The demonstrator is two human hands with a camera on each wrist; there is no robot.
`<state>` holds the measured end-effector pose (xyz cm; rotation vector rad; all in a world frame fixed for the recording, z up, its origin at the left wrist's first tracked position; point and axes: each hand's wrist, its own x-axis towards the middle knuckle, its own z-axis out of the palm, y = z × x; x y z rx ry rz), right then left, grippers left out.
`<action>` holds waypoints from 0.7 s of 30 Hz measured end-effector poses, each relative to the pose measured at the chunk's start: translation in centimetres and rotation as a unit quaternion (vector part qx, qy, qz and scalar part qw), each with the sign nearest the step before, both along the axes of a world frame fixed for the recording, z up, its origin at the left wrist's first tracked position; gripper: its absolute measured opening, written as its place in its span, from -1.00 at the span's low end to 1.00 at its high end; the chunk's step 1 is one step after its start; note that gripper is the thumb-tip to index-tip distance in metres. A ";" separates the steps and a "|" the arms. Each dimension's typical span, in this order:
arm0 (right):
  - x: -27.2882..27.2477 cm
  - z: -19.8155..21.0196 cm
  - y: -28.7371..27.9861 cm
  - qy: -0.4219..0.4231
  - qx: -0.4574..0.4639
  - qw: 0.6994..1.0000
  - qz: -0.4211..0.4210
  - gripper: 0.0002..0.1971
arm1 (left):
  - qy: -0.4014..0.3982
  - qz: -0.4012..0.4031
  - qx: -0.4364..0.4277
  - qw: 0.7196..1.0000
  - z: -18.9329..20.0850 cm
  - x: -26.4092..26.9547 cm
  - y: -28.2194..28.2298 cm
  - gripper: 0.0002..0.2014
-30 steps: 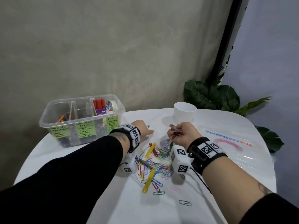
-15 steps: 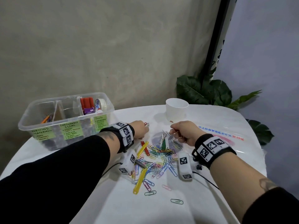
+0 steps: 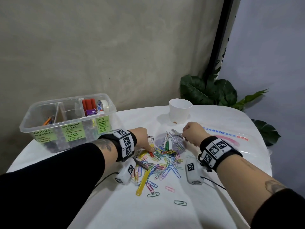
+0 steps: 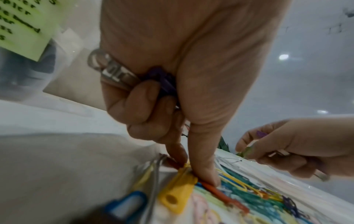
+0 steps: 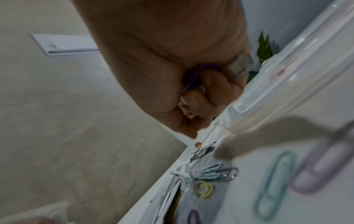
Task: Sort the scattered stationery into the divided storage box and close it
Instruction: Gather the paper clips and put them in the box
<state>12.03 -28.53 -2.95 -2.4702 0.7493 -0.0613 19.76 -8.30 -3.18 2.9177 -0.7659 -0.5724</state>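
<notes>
Has lowered the left hand (image 3: pixel 142 138) onto the paper clip pile (image 3: pixel 163 161) since a second ago. Pinches now at a yellow plastic clip (image 4: pixel 178 195) with thumb and forefinger, and keeps a metal clip (image 4: pixel 113 72) curled in the other fingers (image 4: pixel 134 98). Holds the right hand (image 3: pixel 194 133) closed on a purple paper clip (image 5: pixel 203 68), probably with more; blurred there. Means still gathering: nothing carried yet to the storage box (image 3: pixel 69 98), open at the table's (image 3: pixel 165 212) far left, apart from the pile.

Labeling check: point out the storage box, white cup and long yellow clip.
storage box (image 3: pixel 26 129), head view, front-left rim.
white cup (image 3: pixel 180 113), head view, outer wall.
long yellow clip (image 3: pixel 143 182), head view, mid-shaft.
</notes>
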 end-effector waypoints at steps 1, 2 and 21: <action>0.5 0.0 -0.1 -0.016 -0.031 0.999 -0.005 -0.89 | -0.001 0.000 0.003 1.000 0.1 -0.2 -0.1 -0.44; 1.0 0.2 0.0 -0.012 -0.065 0.998 -0.001 -0.87 | -0.001 0.002 0.006 1.000 0.3 -0.5 -0.1 -0.47; 0.9 2.5 2.1 0.102 0.092 0.990 0.023 -0.70 | 0.256 0.244 -0.345 0.869 2.5 -1.3 -3.0 -0.83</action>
